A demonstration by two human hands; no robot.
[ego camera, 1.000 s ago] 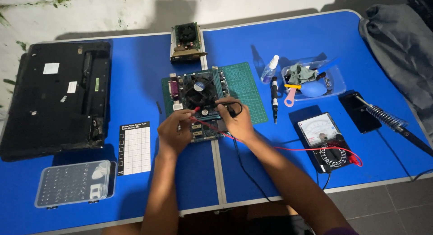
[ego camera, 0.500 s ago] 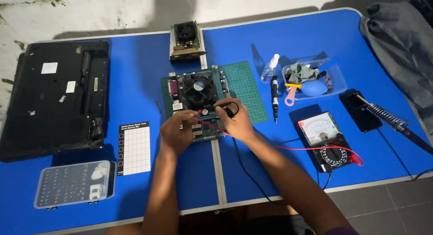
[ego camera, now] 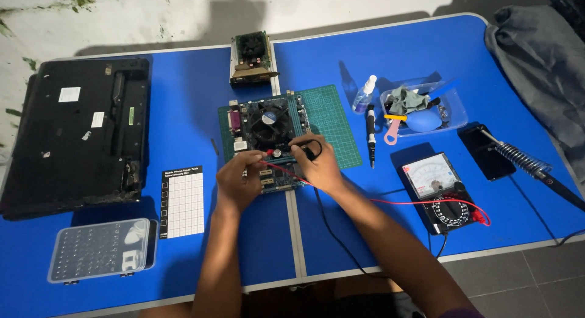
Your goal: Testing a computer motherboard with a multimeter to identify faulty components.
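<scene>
Left hand: the left hand (ego camera: 239,181) is closed narrowly on a thin red test probe (ego camera: 263,153), tip down on the green computer circuit board with a round black fan (ego camera: 265,124).
Right hand: the right hand (ego camera: 320,165) pinches a thin black test probe (ego camera: 309,147) against the same board, just beside the red one.
Board: lies mid-table, partly on a green gridded cutting mat (ego camera: 331,123).
Leads: a red wire (ego camera: 390,202) runs to the black analogue meter with a white dial (ego camera: 440,190) at the right.
Table: blue folding table (ego camera: 183,110); a black opened laptop base (ego camera: 79,132) lies far left, a clear plastic bit case (ego camera: 97,250) near the front edge.
</scene>
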